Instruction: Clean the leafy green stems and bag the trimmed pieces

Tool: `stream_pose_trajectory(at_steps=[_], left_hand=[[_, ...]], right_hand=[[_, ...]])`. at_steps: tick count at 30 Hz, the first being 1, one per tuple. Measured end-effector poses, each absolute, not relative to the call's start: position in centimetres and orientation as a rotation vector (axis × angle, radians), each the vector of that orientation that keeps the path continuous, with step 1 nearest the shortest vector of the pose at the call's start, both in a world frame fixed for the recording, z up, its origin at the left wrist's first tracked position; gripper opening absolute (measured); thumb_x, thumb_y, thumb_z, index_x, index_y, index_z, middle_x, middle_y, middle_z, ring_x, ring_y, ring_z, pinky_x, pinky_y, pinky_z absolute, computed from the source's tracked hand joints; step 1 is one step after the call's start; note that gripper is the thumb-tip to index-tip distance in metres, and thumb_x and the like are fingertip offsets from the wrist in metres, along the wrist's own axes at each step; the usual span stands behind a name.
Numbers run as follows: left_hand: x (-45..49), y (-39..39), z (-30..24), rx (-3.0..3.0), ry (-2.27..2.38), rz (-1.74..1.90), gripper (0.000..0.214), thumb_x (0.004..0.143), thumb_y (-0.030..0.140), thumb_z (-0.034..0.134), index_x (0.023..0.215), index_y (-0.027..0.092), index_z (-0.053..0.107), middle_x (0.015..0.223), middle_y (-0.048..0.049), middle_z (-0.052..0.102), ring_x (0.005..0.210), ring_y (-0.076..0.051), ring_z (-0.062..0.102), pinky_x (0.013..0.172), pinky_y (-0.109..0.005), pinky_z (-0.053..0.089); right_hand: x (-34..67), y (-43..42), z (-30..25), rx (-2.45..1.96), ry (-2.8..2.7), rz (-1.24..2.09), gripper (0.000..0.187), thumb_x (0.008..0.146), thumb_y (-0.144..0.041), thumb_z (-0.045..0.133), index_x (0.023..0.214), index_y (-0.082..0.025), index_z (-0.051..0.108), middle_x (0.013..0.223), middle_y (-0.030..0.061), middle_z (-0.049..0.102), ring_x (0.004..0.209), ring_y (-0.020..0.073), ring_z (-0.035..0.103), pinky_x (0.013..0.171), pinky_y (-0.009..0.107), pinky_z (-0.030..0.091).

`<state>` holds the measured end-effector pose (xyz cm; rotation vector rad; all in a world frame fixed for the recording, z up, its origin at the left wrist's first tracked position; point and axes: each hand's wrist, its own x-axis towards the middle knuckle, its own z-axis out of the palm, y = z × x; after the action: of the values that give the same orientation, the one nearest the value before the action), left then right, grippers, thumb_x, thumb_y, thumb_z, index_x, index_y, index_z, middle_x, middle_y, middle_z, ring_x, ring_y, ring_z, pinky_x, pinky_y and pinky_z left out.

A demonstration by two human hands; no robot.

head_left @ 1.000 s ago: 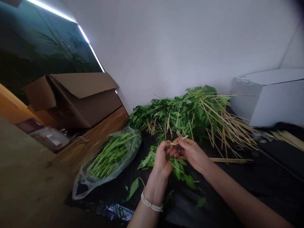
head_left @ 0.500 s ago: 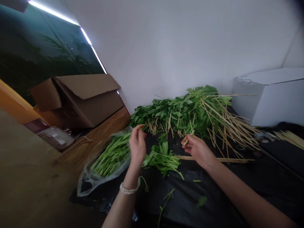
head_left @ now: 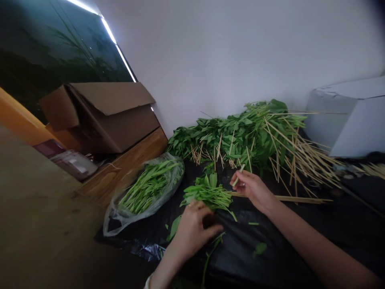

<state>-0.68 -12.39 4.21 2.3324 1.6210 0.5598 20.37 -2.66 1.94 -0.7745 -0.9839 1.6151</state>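
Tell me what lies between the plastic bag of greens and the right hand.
The head view shows a small pile of greens on the black sheet between the bag and right hand.

Taking the small bunch of greens (head_left: 215, 196) on the black sheet (head_left: 285, 241) as our clock's centre, we have our right hand (head_left: 252, 188) at three, fingers pinching a short pale stem (head_left: 238, 176). Our left hand (head_left: 192, 228) sits at seven — thumb and fingers apart, near a stray sprig (head_left: 214, 245). At nine we see a clear plastic bag (head_left: 124, 218) of greens, at ten a cardboard box (head_left: 117, 130), at one a leafy heap (head_left: 240, 132) — and wooden sticks (head_left: 306, 160) at two.
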Motion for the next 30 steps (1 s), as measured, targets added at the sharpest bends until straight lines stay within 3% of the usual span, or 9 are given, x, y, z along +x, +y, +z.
stream_pose_trajectory(at_steps=[3,7,12,17,21,25,27,30], left_hand=[[-0.8,-14.1,2.6,2.249,1.571,0.373,0.026,0.066,0.042,0.08,0.079,0.022,0.069,0.084,-0.0019,0.062,0.087,-0.02,0.052,0.078,-0.03,0.037],[-1.2,-14.2,1.9,2.142,1.504,0.492,0.009,0.075,0.027,0.072,0.076,0.02,0.066,0.086,-0.0014,0.063,0.091,-0.019,0.053,0.083,-0.028,0.037],[-0.9,-12.5,2.8,1.709,1.484,0.996,0.015,0.085,0.031,0.058,0.084,0.017,0.062,0.076,-0.0015,0.064,0.074,-0.016,0.057,0.071,-0.026,0.042],[1.0,-11.6,2.4,1.383,1.224,1.208,0.031,0.083,0.038,0.063,0.102,0.014,0.066,0.072,-0.0016,0.066,0.067,-0.016,0.061,0.069,-0.027,0.046],[1.8,-12.4,1.8,1.287,1.03,1.093,0.032,0.083,0.041,0.063,0.096,0.013,0.07,0.075,-0.0041,0.068,0.065,-0.017,0.062,0.069,-0.029,0.048],[-0.4,-13.4,2.2,1.128,1.154,1.266,0.029,0.08,0.042,0.068,0.09,0.015,0.068,0.086,-0.0048,0.067,0.079,-0.017,0.062,0.078,-0.028,0.048],[-2.8,-13.7,2.7,1.031,1.223,1.362,0.03,0.08,0.045,0.066,0.091,0.017,0.064,0.088,-0.0035,0.065,0.077,-0.015,0.061,0.076,-0.027,0.049],[-6.7,-14.2,3.0,1.039,1.489,1.4,0.033,0.081,0.051,0.06,0.089,0.019,0.059,0.071,0.002,0.057,0.057,-0.01,0.053,0.059,-0.022,0.045]], right_hand=[[20.0,-3.0,1.8,-0.778,-1.066,1.632,0.036,0.075,-0.052,0.071,0.071,-0.017,0.063,0.068,0.0004,0.064,0.057,0.0092,0.055,0.051,0.021,0.037],[19.5,-3.6,1.8,-0.753,-1.224,1.648,0.036,0.079,-0.051,0.065,0.076,-0.016,0.063,0.071,0.0015,0.065,0.056,0.0093,0.056,0.047,0.02,0.036],[18.8,-4.9,2.2,-0.69,-1.588,1.707,0.037,0.088,-0.044,0.054,0.113,-0.017,0.059,0.078,0.0015,0.065,0.055,0.0108,0.06,0.048,0.023,0.041],[18.3,-6.5,2.0,-0.634,-1.818,1.794,0.057,0.089,-0.023,0.051,0.143,-0.024,0.035,0.072,-0.0033,0.063,0.054,0.0088,0.056,0.054,0.023,0.046],[18.0,-7.1,1.2,-0.595,-1.919,1.805,0.071,0.084,-0.014,0.054,0.148,-0.029,0.027,0.071,-0.0043,0.062,0.054,0.0098,0.055,0.053,0.024,0.047],[17.8,-7.2,0.9,-0.675,-1.966,1.744,0.076,0.081,-0.017,0.06,0.148,-0.027,0.027,0.074,-0.0039,0.062,0.053,0.0095,0.055,0.053,0.024,0.046],[17.9,-7.0,0.9,-0.711,-1.961,1.706,0.069,0.083,-0.021,0.06,0.146,-0.024,0.032,0.074,-0.0032,0.062,0.056,0.0101,0.057,0.057,0.026,0.047],[17.9,-6.7,0.9,-0.78,-1.982,1.662,0.052,0.086,-0.027,0.057,0.136,-0.02,0.047,0.074,-0.001,0.063,0.06,0.0115,0.058,0.063,0.028,0.048]])
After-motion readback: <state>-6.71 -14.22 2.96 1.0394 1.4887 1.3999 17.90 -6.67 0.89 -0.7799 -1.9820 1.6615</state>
